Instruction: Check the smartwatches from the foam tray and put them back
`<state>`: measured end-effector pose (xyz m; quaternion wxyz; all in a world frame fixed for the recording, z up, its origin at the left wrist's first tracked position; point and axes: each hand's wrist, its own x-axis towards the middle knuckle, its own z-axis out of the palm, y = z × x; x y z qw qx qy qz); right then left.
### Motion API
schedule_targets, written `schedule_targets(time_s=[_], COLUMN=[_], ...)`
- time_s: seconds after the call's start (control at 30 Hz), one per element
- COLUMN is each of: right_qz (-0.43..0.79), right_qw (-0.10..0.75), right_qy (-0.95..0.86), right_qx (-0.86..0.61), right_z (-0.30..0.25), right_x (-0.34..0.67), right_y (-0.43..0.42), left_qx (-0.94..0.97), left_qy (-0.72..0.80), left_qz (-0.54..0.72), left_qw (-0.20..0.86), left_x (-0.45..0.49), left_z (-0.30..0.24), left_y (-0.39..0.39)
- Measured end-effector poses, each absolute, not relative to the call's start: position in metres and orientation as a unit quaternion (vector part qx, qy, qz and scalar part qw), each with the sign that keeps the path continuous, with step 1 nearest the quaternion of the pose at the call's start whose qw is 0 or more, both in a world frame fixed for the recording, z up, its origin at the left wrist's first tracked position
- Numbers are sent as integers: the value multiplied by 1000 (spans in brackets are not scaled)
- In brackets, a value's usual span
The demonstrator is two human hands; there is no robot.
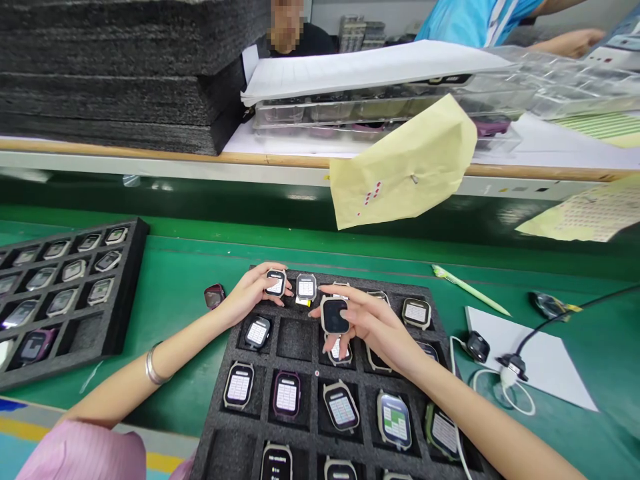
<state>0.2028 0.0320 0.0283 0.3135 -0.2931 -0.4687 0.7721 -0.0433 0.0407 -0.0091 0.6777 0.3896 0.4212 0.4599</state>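
My right hand (367, 323) holds a silver-framed smartwatch case (335, 315) with a dark screen, raised over the black foam tray (307, 370). At the tray's far left corner, my left hand (255, 290) has its fingers on another smartwatch case (275, 283), whose screen is lit white. Beside it a lit watch case (306, 287) sits in the far row, a small yellow-and-white piece below it. Several watch cases, such as a purple-framed one (287, 393) and a green-framed one (443, 431), lie in the tray's compartments. My right hand hides part of the far rows.
A second foam tray of watches (133, 267) lies at left, with a dark red watch case (215, 296) beside it. At right are a green pen (470, 290), white paper (540, 363) and cables. Foam stacks (120, 80) and clear trays (305, 113) fill the shelf; people sit beyond.
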Motion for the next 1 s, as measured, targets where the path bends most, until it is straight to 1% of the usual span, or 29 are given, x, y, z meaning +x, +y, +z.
schedule_targets(time_s=[0.23, 0.43, 0.63, 1.0], right_qz=[762, 793, 769, 797], right_qw=[316, 303, 320, 329], right_qy=[-486, -463, -491, -448], right_qx=[-288, -255, -256, -235], right_z=[27, 31, 28, 32], right_x=[203, 203, 207, 205], right_y=[31, 33, 33, 33], left_qx=[384, 382, 389, 393], left_qy=[417, 413, 415, 415], left_qz=[463, 468, 465, 470], left_qw=[681, 681, 678, 673], left_x=[-43, -43, -43, -43], left_z=[-10, -11, -11, -12], left_y=[42, 42, 42, 41])
